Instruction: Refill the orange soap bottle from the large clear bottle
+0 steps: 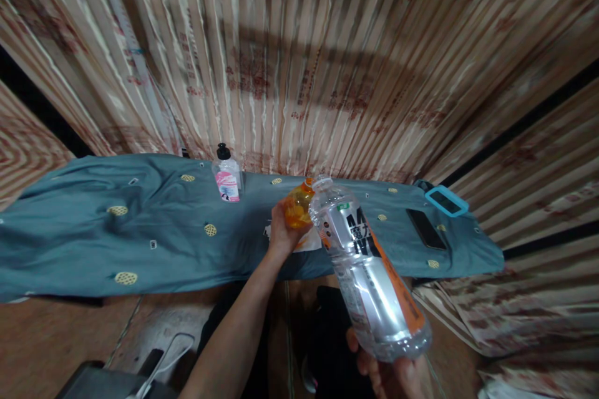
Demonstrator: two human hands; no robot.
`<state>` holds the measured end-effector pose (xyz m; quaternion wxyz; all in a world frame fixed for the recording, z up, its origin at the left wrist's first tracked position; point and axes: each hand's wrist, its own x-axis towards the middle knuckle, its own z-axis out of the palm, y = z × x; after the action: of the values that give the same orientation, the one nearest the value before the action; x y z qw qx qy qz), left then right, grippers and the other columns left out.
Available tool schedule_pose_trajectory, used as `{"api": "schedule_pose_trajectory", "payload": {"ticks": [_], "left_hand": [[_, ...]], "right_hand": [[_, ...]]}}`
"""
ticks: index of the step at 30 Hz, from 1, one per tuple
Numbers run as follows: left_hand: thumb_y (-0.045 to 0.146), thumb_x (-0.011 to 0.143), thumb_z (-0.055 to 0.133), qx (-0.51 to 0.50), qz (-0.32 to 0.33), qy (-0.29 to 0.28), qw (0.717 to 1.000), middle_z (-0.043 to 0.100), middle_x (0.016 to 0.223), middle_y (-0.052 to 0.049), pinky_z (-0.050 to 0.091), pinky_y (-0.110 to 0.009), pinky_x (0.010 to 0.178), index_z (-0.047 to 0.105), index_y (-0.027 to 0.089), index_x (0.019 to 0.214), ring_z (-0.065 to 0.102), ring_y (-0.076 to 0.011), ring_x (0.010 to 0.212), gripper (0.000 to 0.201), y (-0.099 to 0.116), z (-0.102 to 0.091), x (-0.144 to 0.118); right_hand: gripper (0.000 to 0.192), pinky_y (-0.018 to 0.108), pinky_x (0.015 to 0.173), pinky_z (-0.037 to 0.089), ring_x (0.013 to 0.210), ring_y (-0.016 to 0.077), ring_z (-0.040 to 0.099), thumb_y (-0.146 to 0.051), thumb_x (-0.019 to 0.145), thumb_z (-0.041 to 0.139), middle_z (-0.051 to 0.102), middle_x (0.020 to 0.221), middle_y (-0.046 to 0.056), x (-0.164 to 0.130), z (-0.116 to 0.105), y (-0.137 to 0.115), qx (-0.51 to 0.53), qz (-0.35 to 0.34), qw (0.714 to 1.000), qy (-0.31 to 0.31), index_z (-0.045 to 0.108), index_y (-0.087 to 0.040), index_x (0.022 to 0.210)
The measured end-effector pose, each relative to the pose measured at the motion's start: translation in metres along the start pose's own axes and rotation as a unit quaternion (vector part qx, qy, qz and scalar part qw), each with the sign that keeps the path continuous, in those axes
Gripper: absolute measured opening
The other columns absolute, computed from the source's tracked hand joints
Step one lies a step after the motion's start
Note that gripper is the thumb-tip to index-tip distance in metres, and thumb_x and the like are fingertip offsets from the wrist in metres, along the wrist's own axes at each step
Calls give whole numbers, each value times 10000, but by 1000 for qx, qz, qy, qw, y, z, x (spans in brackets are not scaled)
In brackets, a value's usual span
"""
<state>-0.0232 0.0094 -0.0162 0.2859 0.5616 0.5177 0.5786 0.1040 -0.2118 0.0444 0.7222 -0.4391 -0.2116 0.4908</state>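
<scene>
A clear plastic bottle [369, 268] is gripped at its base by the right hand [393, 374], tilted w/ neck touching a small orange bottle [298, 206] clasped in the left hand [281, 234] above the teal-covered desk [140, 230].

A long table under a teal cloth [93, 230] dotted with yellow stands against a dim, ribbed wall [327, 62] printed in red.

The clear bottle [369, 268] held in the right-hand grip [393, 374] carries a black-and-orange label with large white letters, an "M" and an "N" among them, beside Chinese characters too blurred to read. Beyond the left-hand grip [283, 234], the small bottle [227, 176] has an unreadable pink label.
</scene>
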Motion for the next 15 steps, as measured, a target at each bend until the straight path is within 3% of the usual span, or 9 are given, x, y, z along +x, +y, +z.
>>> {"api": "schedule_pose_trajectory", "payload": {"ticks": [6, 11, 15], "left_hand": [[253, 486, 847, 8, -21, 24, 999, 660, 1063, -82, 536, -406, 896, 596, 176, 1049, 648, -280, 1025, 620, -7, 4, -2], [245, 496, 839, -7, -8, 21, 1000, 664, 1042, -77, 541, -381, 869, 600, 170, 1038, 659, -253, 967, 597, -7, 5, -2], [235, 486, 838, 7, -12, 21, 1000, 664, 1028, -81, 541, -389, 867, 608, 163, 1025, 655, -269, 988, 590, -6, 4, -2]], "right_hand": [[523, 143, 459, 406, 482, 90, 558, -560, 585, 882, 744, 615, 29, -1, 1, -2, -27, 9, 1000, -5, 753, -286, 1012], [524, 142, 398, 219, 442, 83, 510, -567, 612, 863, 741, 607, 34, 0, -2, 0, -36, -2, 999, -12, 738, -322, 1058], [534, 167, 406, 156, 438, 86, 509, -579, 604, 864, 747, 613, 40, 0, -2, 1, -36, -6, 999, -3, 732, -320, 1051]]}}
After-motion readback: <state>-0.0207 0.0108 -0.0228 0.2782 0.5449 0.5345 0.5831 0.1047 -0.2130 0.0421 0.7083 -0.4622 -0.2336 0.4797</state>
